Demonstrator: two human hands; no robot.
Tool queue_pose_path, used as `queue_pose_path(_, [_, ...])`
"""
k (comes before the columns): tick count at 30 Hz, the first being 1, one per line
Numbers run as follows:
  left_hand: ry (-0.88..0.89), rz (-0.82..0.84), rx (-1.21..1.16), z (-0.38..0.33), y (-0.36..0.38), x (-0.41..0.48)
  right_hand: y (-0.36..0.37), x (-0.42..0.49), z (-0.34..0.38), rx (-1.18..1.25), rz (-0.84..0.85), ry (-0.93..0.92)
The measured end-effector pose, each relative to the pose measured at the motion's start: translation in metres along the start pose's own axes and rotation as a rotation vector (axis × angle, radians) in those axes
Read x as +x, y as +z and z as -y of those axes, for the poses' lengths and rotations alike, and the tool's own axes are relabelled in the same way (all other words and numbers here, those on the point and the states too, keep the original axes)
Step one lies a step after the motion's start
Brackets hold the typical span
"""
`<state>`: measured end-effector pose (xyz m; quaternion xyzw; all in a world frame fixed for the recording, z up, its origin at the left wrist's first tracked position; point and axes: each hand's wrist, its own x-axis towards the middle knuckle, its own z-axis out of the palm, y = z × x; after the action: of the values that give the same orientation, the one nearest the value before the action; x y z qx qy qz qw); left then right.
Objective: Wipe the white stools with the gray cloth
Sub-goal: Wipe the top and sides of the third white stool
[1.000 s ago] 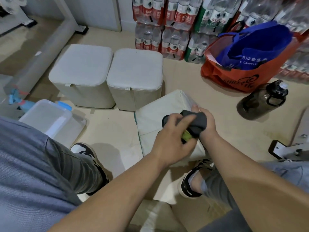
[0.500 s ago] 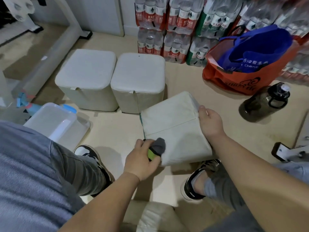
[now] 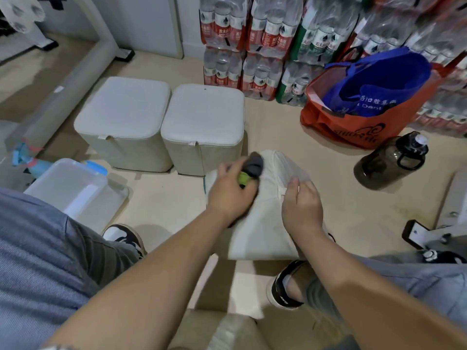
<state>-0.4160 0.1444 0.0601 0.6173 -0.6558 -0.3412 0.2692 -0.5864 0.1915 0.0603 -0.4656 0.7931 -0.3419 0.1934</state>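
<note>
The left hand [image 3: 232, 192] clutches the bunched gray cloth [image 3: 254, 163], which pokes out past its fingers and lies against the far end of a tipped white stool [image 3: 265, 223]. The right hand [image 3: 302, 207] curls over that stool's right edge. Two upright white stools [image 3: 202, 114] stand side by side just beyond.
</note>
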Motion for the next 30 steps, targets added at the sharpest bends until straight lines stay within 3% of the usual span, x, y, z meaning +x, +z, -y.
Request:
queue_pose_path(3, [-0.287,0.095,0.217,0.054,-0.022,0.009,-0.002,0.004,-0.003,0.022,-0.004,0.065])
queue_pose_path(5, [-0.450,0.194,0.230,0.078,-0.039,0.003,0.000,0.008,-0.003,0.045,0.024,0.098])
queue_pose_path(7, [-0.528,0.168,0.211,0.080,-0.049,0.005,0.006,0.010,0.001,0.052,0.056,0.106])
queue_pose_path(9, [-0.456,0.019,0.125,0.059,-0.052,0.018,0.013,0.007,0.007,0.031,0.081,0.081])
queue_pose_path(11, [-0.267,-0.068,-0.009,0.021,-0.051,0.037,0.018,-0.001,0.017,-0.007,0.099,0.032])
queue_pose_path(14, [-0.062,0.048,-0.069,-0.034,-0.043,0.060,0.014,-0.013,0.028,-0.086,0.143,-0.098])
queue_pose_path(16, [-0.084,0.159,-0.017,-0.047,-0.035,0.064,0.005,-0.013,0.032,-0.095,0.210,-0.140])
queue_pose_path(20, [-0.122,0.183,-0.038,-0.046,-0.028,0.050,-0.011,0.013,0.029,0.045,0.120,0.101])
queue_pose_path(22, [-0.076,0.182,-0.036,-0.046,-0.030,0.037,-0.011,0.036,0.008,-0.032,0.058,0.222])
queue_pose_path(24, [-0.041,0.177,-0.040,-0.045,-0.035,0.021,-0.009,0.049,-0.014,-0.059,0.134,0.411])
queue_pose_path(27, [-0.015,0.143,-0.049,-0.037,-0.045,-0.005,-0.006,0.052,-0.030,0.144,0.259,0.663])
queue_pose_path(30, [-0.150,0.086,-0.149,-0.025,-0.063,-0.018,0.000,0.056,-0.025,0.254,0.314,0.705])
